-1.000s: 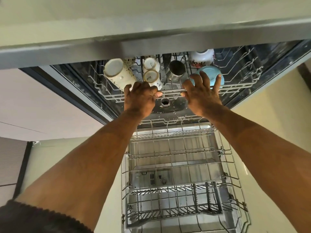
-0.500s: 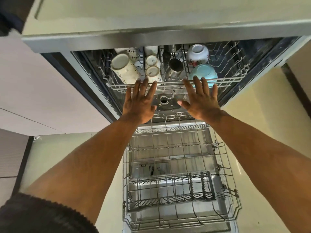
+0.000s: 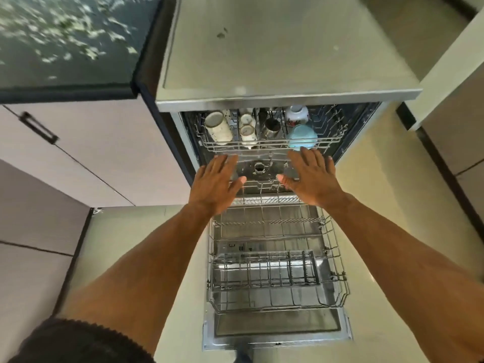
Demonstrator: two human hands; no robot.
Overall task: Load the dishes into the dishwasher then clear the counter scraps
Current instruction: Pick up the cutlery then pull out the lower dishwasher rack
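Note:
The dishwasher's upper rack (image 3: 267, 146) sits mostly inside the machine. It holds a speckled white mug (image 3: 218, 128), two small cups (image 3: 247, 129), a steel cup (image 3: 272, 127), a patterned white bowl (image 3: 297, 115) and a light blue bowl (image 3: 301, 136). My left hand (image 3: 216, 183) and my right hand (image 3: 311, 176) hover flat with fingers spread just in front of the rack's front wire, holding nothing. The lower rack (image 3: 275, 260) is pulled out over the open door (image 3: 277, 328) with no dishes in it.
The dishwasher's steel top (image 3: 275, 48) carries a few small scraps (image 3: 222, 34). A dark speckled counter (image 3: 65, 38) lies to the left above pale cabinet doors with a black handle (image 3: 39, 128). A white wall edge (image 3: 450, 56) stands at the right.
The upper rack slid further into the dishwasher. Both hands came off its front wire, opened flat and drew back. My view tilted up, and the counter tops came into sight.

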